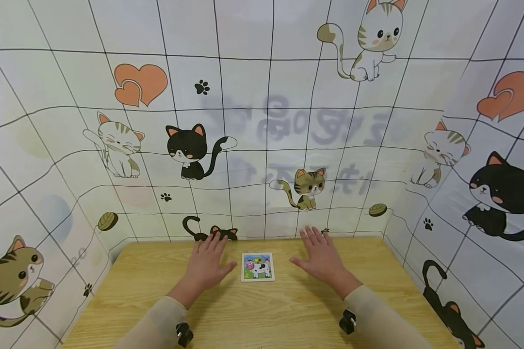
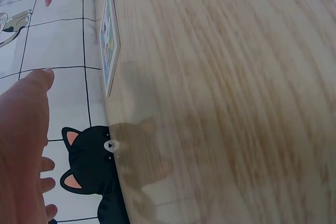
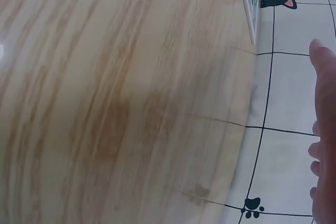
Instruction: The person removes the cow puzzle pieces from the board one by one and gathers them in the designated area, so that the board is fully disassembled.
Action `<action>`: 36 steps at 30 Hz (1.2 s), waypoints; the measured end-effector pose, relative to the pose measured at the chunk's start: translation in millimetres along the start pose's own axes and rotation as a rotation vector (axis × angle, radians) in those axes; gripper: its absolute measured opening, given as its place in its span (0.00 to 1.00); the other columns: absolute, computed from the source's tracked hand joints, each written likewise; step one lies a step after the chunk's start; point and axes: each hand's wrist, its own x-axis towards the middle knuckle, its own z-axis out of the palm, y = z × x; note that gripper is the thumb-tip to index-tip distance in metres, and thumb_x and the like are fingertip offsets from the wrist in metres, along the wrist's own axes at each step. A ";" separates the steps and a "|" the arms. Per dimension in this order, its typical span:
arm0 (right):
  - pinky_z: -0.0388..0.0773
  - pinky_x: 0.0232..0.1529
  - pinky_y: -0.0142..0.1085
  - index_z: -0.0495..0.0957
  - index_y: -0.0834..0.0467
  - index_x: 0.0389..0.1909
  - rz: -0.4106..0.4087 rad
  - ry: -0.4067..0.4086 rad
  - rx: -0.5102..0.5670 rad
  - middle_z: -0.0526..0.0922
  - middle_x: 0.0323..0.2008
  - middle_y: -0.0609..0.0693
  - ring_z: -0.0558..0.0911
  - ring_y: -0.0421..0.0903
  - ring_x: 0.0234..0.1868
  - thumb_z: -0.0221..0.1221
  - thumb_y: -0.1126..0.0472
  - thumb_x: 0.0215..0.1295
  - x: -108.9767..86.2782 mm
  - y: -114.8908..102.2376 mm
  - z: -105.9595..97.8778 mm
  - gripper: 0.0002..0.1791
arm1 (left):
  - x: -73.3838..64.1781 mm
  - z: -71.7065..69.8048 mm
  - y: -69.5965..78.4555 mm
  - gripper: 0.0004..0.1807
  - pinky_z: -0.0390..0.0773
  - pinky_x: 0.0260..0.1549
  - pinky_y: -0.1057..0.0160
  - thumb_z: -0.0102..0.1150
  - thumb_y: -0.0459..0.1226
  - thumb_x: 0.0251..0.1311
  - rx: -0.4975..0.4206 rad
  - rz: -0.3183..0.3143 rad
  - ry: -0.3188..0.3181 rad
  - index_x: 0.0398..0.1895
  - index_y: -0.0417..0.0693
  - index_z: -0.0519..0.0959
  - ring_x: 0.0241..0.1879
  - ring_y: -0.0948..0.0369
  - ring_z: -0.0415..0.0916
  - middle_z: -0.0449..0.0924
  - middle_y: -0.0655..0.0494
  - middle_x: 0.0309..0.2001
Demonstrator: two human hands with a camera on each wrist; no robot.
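Head view: white frame (image 1: 258, 279) surrounds the cow picture (image 1: 259, 268).

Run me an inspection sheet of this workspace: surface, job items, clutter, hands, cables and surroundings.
Surface: light-brown wood-grain tabletop, no damage visible.
Job's things: one square, white-bordered cartoon cow picture card, lying flat between the hands, touched by neither.
Clutter: nothing seen.
Hands: bare left hand and bare right hand, both raised above the tabletop, fingers extended, holding nothing; a small black device at each wrist.
Cables: nothing seen.
Surroundings: white, black-gridded wall covering printed with cartoon cats, paw prints and orange hearts.
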 end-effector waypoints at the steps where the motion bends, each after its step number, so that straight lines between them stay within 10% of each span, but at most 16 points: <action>1: 0.50 0.75 0.60 0.56 0.57 0.80 -0.007 0.002 0.003 0.56 0.79 0.57 0.53 0.59 0.79 0.43 0.18 0.63 0.1 -1.0 1.1 0.57 | 0.0 1.4 0.7 0.49 0.53 0.71 0.36 0.51 0.69 0.64 -0.009 0.004 -0.002 0.80 0.51 0.59 0.77 0.44 0.54 0.56 0.45 0.78; 24: 0.58 0.71 0.62 0.65 0.58 0.75 -0.056 -0.121 0.539 0.65 0.74 0.57 0.62 0.60 0.75 0.64 0.34 0.63 4.1 -27.9 28.0 0.47 | 3.9 35.3 17.8 0.43 0.69 0.60 0.33 0.68 0.62 0.57 -0.341 0.035 0.016 0.69 0.47 0.72 0.67 0.43 0.68 0.67 0.44 0.70; 36: 0.58 0.72 0.59 0.66 0.57 0.75 -0.058 -0.180 0.701 0.64 0.75 0.56 0.60 0.59 0.76 0.68 0.37 0.61 5.2 -39.3 37.4 0.47 | 6.8 48.3 21.1 0.43 0.62 0.68 0.38 0.69 0.59 0.59 -0.502 0.026 -0.096 0.72 0.47 0.68 0.71 0.47 0.62 0.65 0.50 0.71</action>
